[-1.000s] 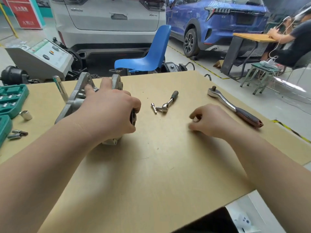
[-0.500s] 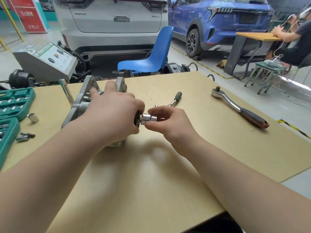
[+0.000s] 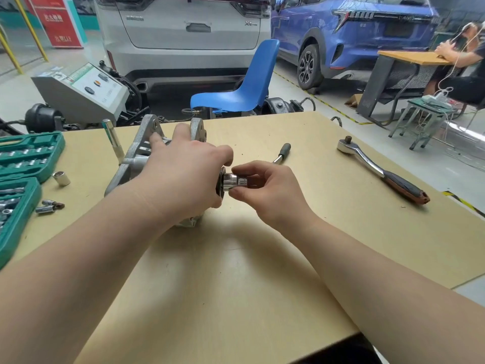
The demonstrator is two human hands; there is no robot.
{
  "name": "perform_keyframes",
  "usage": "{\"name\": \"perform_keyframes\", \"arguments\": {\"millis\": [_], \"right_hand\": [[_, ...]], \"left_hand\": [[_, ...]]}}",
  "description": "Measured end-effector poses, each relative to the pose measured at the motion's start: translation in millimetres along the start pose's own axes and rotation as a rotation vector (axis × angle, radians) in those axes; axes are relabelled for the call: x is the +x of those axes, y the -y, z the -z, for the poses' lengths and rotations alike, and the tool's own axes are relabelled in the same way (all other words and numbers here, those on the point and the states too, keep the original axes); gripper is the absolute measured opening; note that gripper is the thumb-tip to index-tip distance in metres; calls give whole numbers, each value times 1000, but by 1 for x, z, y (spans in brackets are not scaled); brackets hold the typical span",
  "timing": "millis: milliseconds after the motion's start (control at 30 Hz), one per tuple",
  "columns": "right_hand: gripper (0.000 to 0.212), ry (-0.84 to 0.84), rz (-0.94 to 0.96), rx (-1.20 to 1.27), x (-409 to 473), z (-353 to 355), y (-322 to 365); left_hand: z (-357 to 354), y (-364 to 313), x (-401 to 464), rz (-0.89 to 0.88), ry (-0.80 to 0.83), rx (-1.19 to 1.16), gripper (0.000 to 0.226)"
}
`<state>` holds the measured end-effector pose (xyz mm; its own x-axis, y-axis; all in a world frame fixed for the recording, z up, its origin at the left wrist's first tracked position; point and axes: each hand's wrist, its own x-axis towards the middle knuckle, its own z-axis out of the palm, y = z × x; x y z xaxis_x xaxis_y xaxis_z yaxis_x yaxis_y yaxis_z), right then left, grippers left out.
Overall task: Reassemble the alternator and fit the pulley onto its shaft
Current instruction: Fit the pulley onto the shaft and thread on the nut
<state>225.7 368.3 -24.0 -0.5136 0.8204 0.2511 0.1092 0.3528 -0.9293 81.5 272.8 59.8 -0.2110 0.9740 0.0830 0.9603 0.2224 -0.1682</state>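
Observation:
The grey cast alternator [image 3: 136, 158] lies on its side on the wooden table [image 3: 236, 271]. My left hand [image 3: 183, 177] grips its right end, fingers curled around the dark pulley [image 3: 220, 187], most of which is hidden. My right hand [image 3: 265, 190] pinches a shiny chrome socket [image 3: 235, 180] between thumb and fingers and holds it against the pulley's centre. The shaft is hidden behind the socket and my hands.
A large ratchet [image 3: 380, 170] lies at the right of the table, a small driver [image 3: 282, 152] behind my right hand. Green socket cases [image 3: 29, 156] and loose sockets [image 3: 61, 178] sit at the left. A blue chair [image 3: 244, 88] and parked cars stand beyond the table.
My right hand left the table at the right and brought the chrome socket across to the pulley. My left hand has stayed on the alternator.

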Motion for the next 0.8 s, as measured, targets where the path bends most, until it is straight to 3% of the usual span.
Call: {"name": "perform_keyframes", "arguments": {"millis": [200,433,800], "right_hand": [[33,-4,266,-196,2,6,1],[34,-27,100,-77,-4,1,-6],[31,-21,42,-18,-5,2,-8]], "left_hand": [[-1,-1,-1,4,-35,-11,37],[-2,0,-1,4,-36,-9,41],[-3,1,-1,-5,-58,-16,45]]}}
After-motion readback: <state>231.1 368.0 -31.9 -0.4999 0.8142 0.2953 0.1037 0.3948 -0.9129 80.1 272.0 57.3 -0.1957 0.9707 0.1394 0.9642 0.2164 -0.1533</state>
